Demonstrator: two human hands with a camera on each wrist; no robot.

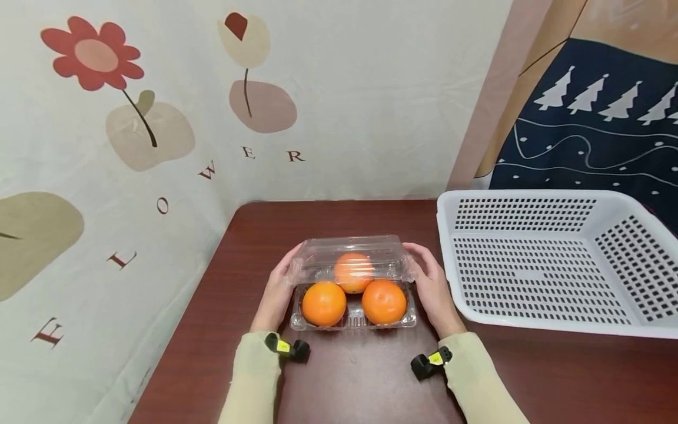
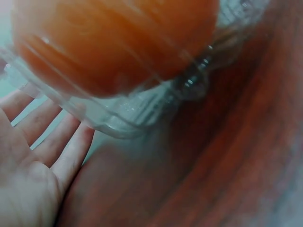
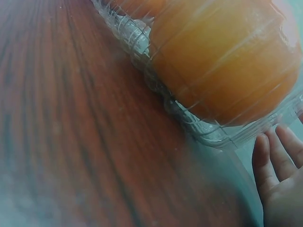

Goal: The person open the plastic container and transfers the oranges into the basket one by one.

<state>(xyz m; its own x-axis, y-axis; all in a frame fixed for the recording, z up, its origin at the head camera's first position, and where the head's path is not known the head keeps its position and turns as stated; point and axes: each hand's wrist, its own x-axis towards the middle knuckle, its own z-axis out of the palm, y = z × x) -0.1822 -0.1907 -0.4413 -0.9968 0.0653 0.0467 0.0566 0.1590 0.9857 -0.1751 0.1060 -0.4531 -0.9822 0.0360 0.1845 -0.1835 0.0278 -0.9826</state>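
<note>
A clear plastic clamshell box (image 1: 354, 323) sits on the table with three oranges inside, two in front and one behind. Its hinged lid (image 1: 344, 244) is tilted part-way over the rear orange (image 1: 354, 272). My left hand (image 1: 275, 291) touches the box's left side near the lid, its fingers fairly straight in the left wrist view. Beside the front-right orange (image 1: 384, 301), my right hand (image 1: 435, 291) touches the right side of the box and lid. The front-left orange (image 1: 324, 303) is close to my left hand. In the head view the lid hides some fingertips.
A large white plastic basket (image 1: 529, 274) with slotted walls stands on the table close to my right hand. The dark red-brown wooden table (image 1: 349, 377) ends at the back against a patterned cloth (image 1: 371, 100). Both wrists carry small black cameras.
</note>
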